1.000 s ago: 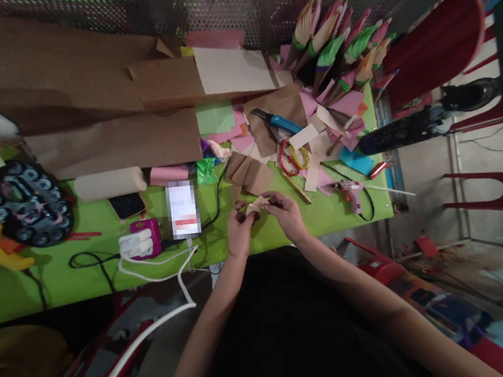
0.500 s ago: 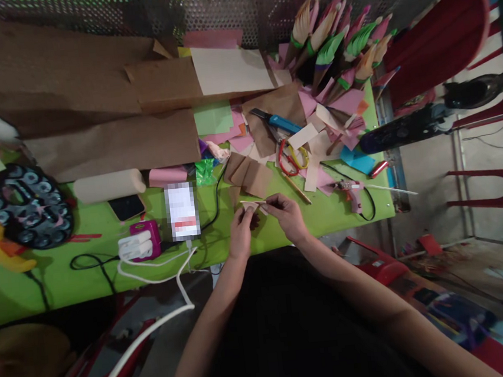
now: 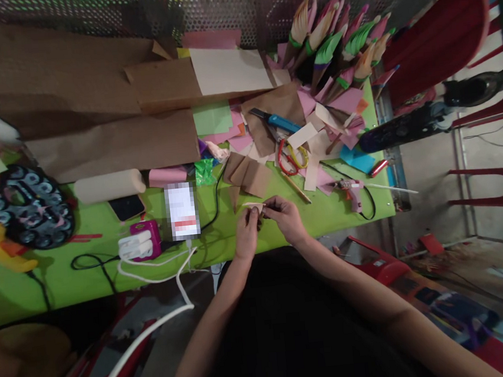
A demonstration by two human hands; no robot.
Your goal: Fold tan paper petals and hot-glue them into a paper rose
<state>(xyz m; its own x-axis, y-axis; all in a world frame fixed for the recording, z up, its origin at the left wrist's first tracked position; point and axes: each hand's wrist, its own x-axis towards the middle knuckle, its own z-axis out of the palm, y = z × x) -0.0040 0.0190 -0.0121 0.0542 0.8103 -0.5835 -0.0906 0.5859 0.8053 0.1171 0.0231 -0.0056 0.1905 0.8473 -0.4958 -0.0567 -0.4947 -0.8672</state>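
A small piece of pale paper is pinched between my two hands, just above the table's front part. My left hand grips it from the left, thumb on top. From the right, my right hand closes its fingertips on the paper's other end. Folded brown paper pieces lie right behind my hands. To the right of those are red-and-yellow-handled scissors, a blue utility knife and a pencil.
The green table holds a pink glue gun at right, paper cones at back right, and large brown paper sheets. A phone with a white cable lies left of my hands. A red chair stands at right.
My left hand has shifted slightly right, closer to my right hand. The pale paper is turned a little between my fingers.
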